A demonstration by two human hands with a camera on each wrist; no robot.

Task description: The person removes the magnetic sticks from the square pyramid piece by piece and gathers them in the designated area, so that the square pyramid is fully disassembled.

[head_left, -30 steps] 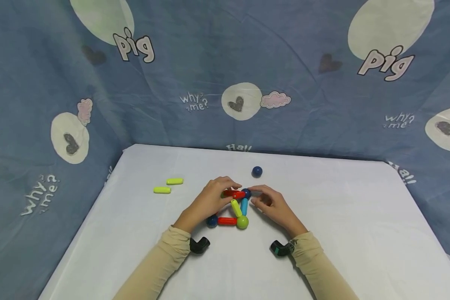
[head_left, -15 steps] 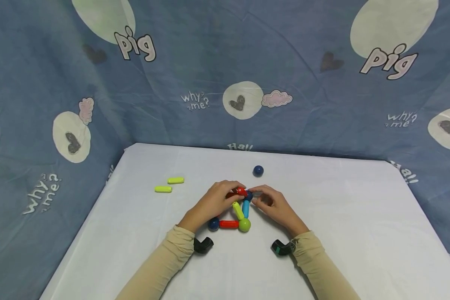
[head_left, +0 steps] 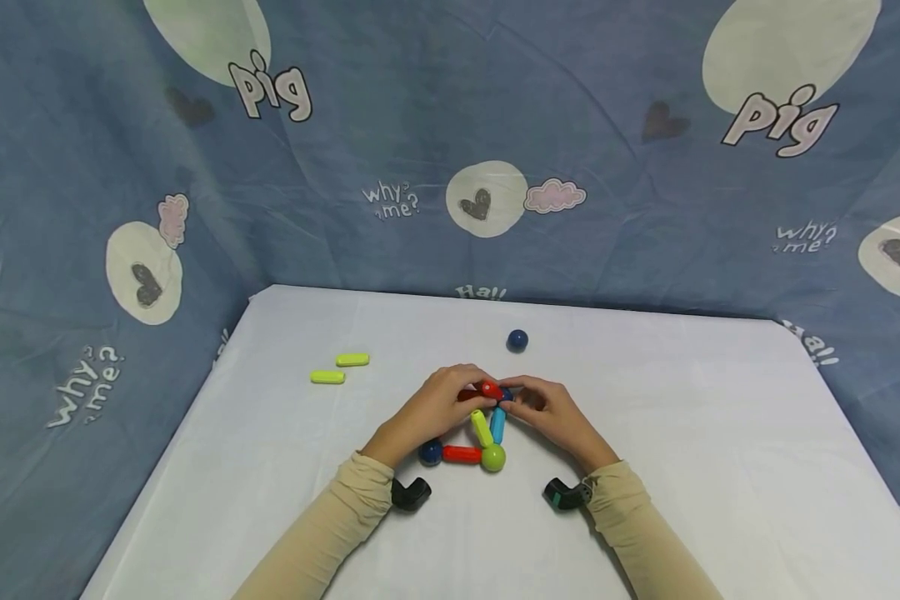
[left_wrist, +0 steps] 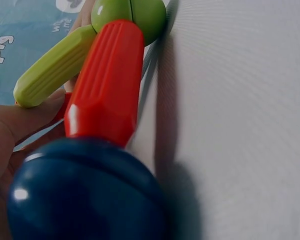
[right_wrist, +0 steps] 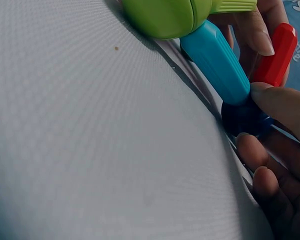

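A figure of magnetic rods and balls sits between the hands. In the head view, its near side is a red rod between a dark blue ball and a lime green ball. From the green ball, a light blue rod runs to a second dark blue ball, while a yellow-green rod slants up to a free end. My left hand pinches a red rod at the far side. My right hand holds the second blue ball between thumb and fingers. Another red rod sticks up beside that ball.
Two yellow-green rods, one nearer and one farther, lie on the white tabletop at the left. Beyond the hands rests a loose dark blue ball. A printed blue cloth hangs behind the table.
The figure and my left hand have shifted slightly right and nearer. My right thumb and fingertips have come onto the blue ball. The red rod beside it has tipped more upright.
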